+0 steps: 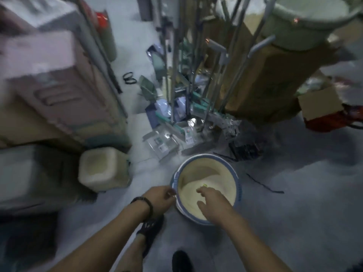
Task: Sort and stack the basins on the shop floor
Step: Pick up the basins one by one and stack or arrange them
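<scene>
Cream basin point(206, 179) nested in blue basin point(238, 193), lower centre of frame, on floor point(294, 213). Left hand point(160, 197) fingers pinch the rim; right hand point(211, 201) fingers loosely spread inside. Risk: nested basins jam, or slip during separation.

Stacked cardboard boxes point(59, 91) fill the upper left, a pale jerrycan point(104, 169) sits below them, and metal-handled mops point(176, 65) lean together at top centre.
</scene>
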Motion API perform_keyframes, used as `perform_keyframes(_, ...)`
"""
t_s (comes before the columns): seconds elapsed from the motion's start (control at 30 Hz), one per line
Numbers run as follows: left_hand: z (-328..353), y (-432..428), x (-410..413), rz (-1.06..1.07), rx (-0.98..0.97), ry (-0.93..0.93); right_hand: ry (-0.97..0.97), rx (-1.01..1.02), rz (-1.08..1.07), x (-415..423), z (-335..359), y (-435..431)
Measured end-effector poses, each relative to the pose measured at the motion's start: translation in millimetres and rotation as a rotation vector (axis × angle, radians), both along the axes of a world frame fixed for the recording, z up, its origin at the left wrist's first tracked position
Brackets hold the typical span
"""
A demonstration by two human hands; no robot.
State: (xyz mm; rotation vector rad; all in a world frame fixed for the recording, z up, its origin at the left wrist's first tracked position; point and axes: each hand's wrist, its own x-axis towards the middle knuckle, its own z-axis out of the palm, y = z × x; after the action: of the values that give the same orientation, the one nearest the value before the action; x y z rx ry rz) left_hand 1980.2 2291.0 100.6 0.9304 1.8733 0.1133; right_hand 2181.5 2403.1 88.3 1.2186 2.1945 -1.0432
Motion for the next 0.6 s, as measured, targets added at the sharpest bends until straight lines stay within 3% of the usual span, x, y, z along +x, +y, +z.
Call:
perform_keyframes(0.17,95,-103,-6,0.158,0.007,0.186,0.155,0.043,0.288,-65,97,-59)
perform_keyframes(0.27,140,-188,-14,0.362,0.017,0.253,0.215,0.029,0.492,-102,140,-117)
perform_keyframes(0.6,232,-531,-29,1.011,0.053,0.433,0.374,-0.045,1.048,-236,222,-398)
